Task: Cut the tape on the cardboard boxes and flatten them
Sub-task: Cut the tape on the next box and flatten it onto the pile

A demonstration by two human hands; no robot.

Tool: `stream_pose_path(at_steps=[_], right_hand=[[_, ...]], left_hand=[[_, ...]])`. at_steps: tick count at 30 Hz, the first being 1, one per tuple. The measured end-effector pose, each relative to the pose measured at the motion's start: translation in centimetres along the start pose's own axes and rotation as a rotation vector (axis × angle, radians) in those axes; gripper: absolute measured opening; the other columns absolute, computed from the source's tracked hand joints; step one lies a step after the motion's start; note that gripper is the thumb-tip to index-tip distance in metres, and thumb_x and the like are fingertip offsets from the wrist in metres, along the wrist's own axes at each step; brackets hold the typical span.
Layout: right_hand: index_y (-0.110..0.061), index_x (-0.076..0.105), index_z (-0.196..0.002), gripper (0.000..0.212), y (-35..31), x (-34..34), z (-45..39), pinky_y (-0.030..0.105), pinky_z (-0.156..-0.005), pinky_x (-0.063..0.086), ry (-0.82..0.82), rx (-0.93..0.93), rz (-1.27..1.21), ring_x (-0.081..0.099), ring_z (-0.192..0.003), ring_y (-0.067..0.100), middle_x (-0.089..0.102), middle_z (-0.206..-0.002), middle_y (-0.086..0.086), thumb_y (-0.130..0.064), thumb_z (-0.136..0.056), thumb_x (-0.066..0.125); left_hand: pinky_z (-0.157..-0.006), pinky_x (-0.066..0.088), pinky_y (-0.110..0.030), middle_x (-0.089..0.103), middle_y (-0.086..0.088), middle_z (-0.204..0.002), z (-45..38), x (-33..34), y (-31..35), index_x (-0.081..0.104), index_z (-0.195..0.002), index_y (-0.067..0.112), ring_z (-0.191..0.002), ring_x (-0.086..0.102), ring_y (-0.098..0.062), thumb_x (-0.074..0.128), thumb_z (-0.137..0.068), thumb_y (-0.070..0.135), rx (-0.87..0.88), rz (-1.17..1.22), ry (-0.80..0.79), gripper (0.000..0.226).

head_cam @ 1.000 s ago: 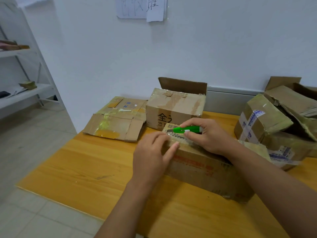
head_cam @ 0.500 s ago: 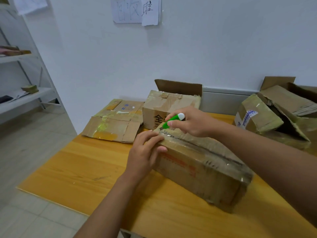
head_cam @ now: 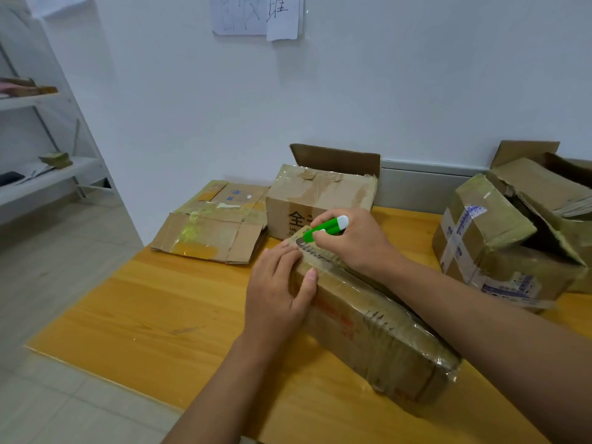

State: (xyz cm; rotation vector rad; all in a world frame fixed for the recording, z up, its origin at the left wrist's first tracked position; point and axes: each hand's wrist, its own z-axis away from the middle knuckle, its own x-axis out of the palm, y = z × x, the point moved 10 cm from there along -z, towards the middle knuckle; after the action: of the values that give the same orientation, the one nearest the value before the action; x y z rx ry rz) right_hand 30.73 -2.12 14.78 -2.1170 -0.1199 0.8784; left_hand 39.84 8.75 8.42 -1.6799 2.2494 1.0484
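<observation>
On a yellow table (head_cam: 134,318), one flattened box (head_cam: 211,230) lies done; three boxes apparently remain. The right hand (head_cam: 355,241) grips a green cutter (head_cam: 325,228) at the taped box's (head_cam: 378,328) far end, while the left hand (head_cam: 277,293) rests flat-fingered on its near corner.

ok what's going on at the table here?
A person is cutting tape on a long cardboard box lying on the wooden table. The right hand grips a green utility knife with its tip at the box's far top end. The left hand rests on the box's near side, steadying it. A flattened box lies at the left; three more boxes stand unflattened behind and to the right.
</observation>
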Motion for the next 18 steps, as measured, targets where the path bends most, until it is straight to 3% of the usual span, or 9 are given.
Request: stream_pose_path(at_steps=[6, 9, 13, 18], right_hand=[[-0.014, 0.074, -0.093, 0.008, 0.0, -0.24, -0.14, 0.012, -0.056, 0.042, 0.03, -0.044, 0.029, 0.058, -0.066, 0.001, 0.067, -0.079, -0.006, -0.015, -0.086, 0.069], [-0.017, 0.073, -0.09, 0.006, 0.0, -0.08, -0.16, 0.02, -0.059, 0.047, 0.02, -0.063, 0.043, 0.06, -0.068, 0.007, 0.068, -0.079, -0.008, -0.018, -0.088, 0.068], [-0.017, 0.07, -0.097, 0.008, -0.1, 0.49, 0.22, 0.027, -0.058, 0.051, -0.065, -0.094, 0.07, 0.061, -0.063, 0.007, 0.064, -0.07, -0.014, -0.019, -0.091, 0.065], [-0.02, 0.072, -0.102, 0.013, -0.93, 0.68, 0.54, 0.01, -0.064, 0.043, -0.133, -0.183, 0.177, 0.061, -0.076, -0.003, 0.065, -0.086, -0.018, -0.019, -0.091, 0.065]], left_hand=[[-0.1, 0.046, -0.053, 0.062, -0.003, -0.123, 0.24, 0.51, -0.47, 0.067, -0.114, 0.009, -0.13, 0.049, -0.015, 0.039, -0.1, 0.05, -0.01, 0.083, 0.057, 0.051], [-0.099, 0.047, -0.053, 0.063, -0.005, -0.121, 0.2, 0.55, -0.56, 0.068, -0.111, 0.008, -0.128, 0.05, -0.017, 0.04, -0.1, 0.05, 0.008, 0.093, 0.083, 0.052], [-0.103, 0.045, -0.041, 0.063, -0.006, -0.122, 0.31, 0.58, -0.5, 0.068, -0.109, 0.008, -0.128, 0.05, -0.017, 0.041, -0.099, 0.048, 0.006, 0.063, 0.119, 0.05], [-0.105, 0.035, -0.032, 0.062, -0.003, -0.124, 0.44, 0.44, -0.36, 0.068, -0.109, 0.011, -0.13, 0.049, -0.016, 0.045, -0.095, 0.042, 0.003, 0.029, 0.136, 0.04]])
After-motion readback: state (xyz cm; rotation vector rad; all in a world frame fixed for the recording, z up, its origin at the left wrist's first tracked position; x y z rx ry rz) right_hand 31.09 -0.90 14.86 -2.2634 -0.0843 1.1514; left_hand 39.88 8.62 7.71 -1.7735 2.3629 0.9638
